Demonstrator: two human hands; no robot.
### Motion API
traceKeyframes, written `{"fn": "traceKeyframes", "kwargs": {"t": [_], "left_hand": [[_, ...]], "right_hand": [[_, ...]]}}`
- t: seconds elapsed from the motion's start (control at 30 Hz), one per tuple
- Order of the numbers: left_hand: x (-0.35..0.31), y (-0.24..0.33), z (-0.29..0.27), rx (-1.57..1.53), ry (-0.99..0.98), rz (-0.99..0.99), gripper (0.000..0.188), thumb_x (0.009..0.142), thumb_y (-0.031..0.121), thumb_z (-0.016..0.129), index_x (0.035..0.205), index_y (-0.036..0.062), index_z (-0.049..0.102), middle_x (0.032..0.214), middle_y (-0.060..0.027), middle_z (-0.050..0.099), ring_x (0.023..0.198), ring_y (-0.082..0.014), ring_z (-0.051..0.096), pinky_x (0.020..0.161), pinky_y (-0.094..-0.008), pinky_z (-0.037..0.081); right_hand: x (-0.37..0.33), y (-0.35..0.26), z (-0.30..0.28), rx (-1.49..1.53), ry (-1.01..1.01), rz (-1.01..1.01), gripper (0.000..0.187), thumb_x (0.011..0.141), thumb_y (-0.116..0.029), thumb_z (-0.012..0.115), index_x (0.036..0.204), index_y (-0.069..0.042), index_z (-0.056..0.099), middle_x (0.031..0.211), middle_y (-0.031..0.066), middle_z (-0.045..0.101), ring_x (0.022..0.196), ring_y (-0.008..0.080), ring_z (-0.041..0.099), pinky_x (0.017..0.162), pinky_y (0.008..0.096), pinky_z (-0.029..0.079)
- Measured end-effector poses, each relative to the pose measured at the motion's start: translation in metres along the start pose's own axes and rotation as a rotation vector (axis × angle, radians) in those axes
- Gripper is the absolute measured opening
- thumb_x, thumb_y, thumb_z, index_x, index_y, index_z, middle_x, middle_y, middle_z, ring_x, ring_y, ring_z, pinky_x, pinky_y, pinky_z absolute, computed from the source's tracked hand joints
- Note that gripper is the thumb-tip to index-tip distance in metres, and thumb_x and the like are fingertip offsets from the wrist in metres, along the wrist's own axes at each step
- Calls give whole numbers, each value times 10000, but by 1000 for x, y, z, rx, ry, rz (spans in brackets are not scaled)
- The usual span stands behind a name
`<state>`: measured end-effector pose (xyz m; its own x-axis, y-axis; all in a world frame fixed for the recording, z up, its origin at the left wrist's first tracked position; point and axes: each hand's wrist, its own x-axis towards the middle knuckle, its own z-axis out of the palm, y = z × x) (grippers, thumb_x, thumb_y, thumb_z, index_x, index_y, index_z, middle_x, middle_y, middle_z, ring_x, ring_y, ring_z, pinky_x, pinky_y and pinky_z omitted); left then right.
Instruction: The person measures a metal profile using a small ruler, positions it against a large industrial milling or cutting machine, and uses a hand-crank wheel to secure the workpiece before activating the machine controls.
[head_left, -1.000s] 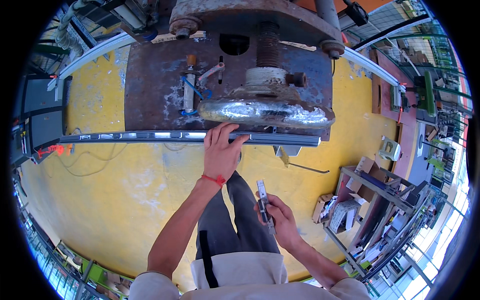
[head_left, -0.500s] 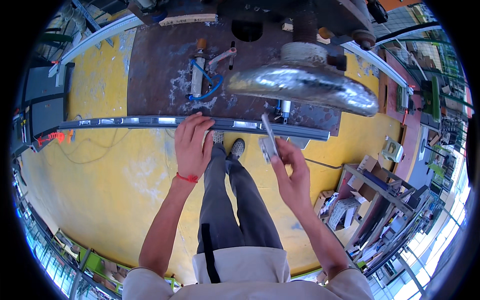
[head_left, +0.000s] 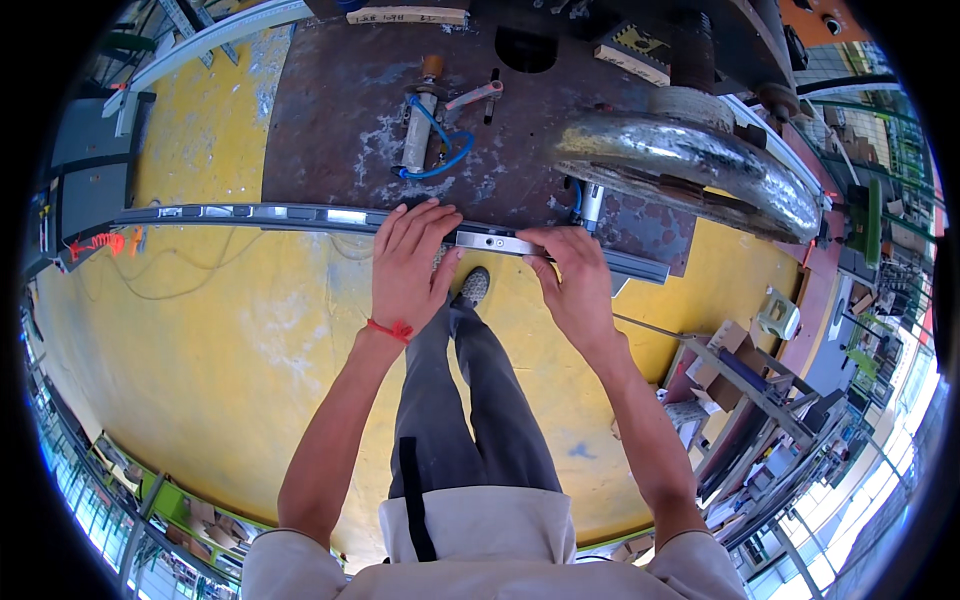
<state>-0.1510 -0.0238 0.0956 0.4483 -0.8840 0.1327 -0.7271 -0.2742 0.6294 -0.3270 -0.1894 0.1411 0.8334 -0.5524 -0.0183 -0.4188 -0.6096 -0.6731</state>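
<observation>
A long dark grey metal rail [head_left: 290,217] with slots along it lies crosswise in front of me. My left hand [head_left: 412,255] grips it near the middle, fingers over the top and thumb at the near side. A flat silver metal plate [head_left: 478,241] with small holes lies against the rail between my hands. My right hand [head_left: 575,275] pinches the plate's right end, its fingers on top and its thumb at the near edge. The fingers hide that end of the plate.
Behind the rail is a dark worn steel table [head_left: 340,120] with a pneumatic cylinder [head_left: 418,135] and blue hose. A large shiny metal ring [head_left: 700,160] of a machine overhangs the right side. A second cylinder [head_left: 592,205] stands under it. A cluttered shelf [head_left: 760,390] is at the right.
My right hand has moved up to the rail and laid the plate, earlier held raised and tilted, flat against it. My left hand has stayed on the rail. The view has shifted slightly.
</observation>
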Motion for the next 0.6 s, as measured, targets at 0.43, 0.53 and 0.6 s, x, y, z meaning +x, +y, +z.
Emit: {"fn": "traceKeyframes", "kwargs": {"t": [0.43, 0.53, 0.6], "left_hand": [[5, 7, 14, -106, 109, -157, 61, 946, 127, 711, 977, 77, 695, 1192, -43, 724, 1331, -251, 608, 1226, -488, 292], [4, 6, 16, -114, 108, -172, 49, 936, 113, 715, 966, 78, 698, 1146, -35, 718, 1299, -250, 616, 1229, -486, 283], [5, 5, 16, -123, 103, -173, 51, 930, 114, 719, 962, 79, 699, 1127, -36, 714, 1267, -253, 620, 1229, -482, 277]], "right_hand": [[5, 9, -3, 105, -57, -4, 323, 866, 11, 739, 1179, -67, 736, 1113, 103, 726, 1060, 333, 640, 936, 447, 512], [-4, 16, -5, 35, 28, -3, 328, 862, -10, 757, 1185, -64, 734, 1136, 103, 725, 1071, 341, 643, 924, 427, 521], [-15, 21, -4, -56, 165, 14, 256, 893, -51, 771, 1146, -56, 730, 1075, 118, 715, 1007, 344, 652, 875, 435, 530]]}}
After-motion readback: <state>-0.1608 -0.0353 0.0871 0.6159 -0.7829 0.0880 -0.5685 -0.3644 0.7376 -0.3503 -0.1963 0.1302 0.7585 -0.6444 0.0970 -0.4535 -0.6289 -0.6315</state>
